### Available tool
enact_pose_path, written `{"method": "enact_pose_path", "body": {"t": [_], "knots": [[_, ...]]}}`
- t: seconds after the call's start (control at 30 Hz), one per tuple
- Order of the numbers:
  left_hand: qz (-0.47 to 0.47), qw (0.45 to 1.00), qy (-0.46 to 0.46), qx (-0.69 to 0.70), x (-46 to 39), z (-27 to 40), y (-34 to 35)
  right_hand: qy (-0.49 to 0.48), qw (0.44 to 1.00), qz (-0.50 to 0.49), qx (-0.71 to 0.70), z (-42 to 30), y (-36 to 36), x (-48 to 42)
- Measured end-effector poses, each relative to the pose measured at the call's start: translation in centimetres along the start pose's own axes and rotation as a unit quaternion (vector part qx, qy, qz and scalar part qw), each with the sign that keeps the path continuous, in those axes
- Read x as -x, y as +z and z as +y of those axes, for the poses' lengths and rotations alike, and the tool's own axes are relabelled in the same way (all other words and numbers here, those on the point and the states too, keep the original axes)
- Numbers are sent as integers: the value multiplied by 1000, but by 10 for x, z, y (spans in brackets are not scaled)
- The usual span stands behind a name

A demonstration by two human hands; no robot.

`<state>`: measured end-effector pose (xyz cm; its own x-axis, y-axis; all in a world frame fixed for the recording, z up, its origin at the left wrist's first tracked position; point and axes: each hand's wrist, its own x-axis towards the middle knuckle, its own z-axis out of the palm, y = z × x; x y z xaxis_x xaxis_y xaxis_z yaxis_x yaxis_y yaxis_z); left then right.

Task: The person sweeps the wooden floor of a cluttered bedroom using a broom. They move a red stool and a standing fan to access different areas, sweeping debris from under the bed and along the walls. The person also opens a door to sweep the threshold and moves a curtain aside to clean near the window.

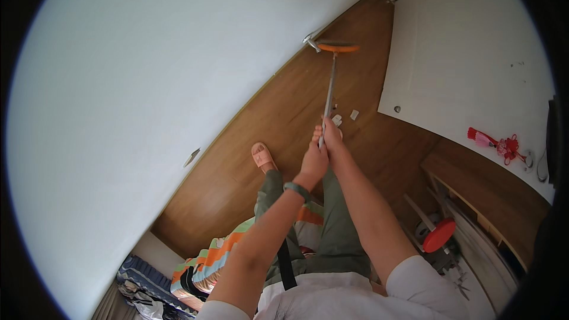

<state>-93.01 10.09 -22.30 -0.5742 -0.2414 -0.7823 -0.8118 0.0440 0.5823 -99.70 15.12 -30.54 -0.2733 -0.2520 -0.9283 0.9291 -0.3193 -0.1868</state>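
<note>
Both my hands are wrapped around the metal pole [330,89] of a long-handled tool with an orange head [338,48], either a broom or a squeegee. My left hand [314,160] grips the pole's near end, and my right hand [331,135] holds it just above. The orange head lies far ahead by the wall, beside a silver metal fitting [312,42]. Small white scraps [354,115] lie on the brown wooden floor [284,111] near my right hand.
A white wall [133,98] runs along the left. At the right stands a white door [449,62] with a red knotted ornament [507,148]. A red round object [439,235] is at lower right; striped bedding [213,260] lies behind my legs. My slippered foot [262,156] is on the floor.
</note>
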Motion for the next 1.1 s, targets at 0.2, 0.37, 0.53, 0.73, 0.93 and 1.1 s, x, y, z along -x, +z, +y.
{"method": "enact_pose_path", "body": {"t": [0.2, 0.37, 0.53, 0.73, 0.93, 1.1], "knots": [[30, 989, -62, 129, -8, -64, 3, 29, 994, 0, 105, 48, -6, -25], [102, 985, -69, 118, 71, -108, 38, 69, 973, -7, 220, 107, -50, 28], [100, 982, -47, 151, 133, -100, 45, 97, 977, -6, 188, 115, -61, 88], [135, 984, -26, 116, 101, -106, 22, 64, 976, -24, 207, 110, -23, 61], [130, 969, -84, 192, 118, -141, 43, 109, 961, -6, 253, 140, -45, 72], [82, 944, -136, 290, 166, -149, 48, 34, 933, -16, 358, 166, -64, 112]]}}
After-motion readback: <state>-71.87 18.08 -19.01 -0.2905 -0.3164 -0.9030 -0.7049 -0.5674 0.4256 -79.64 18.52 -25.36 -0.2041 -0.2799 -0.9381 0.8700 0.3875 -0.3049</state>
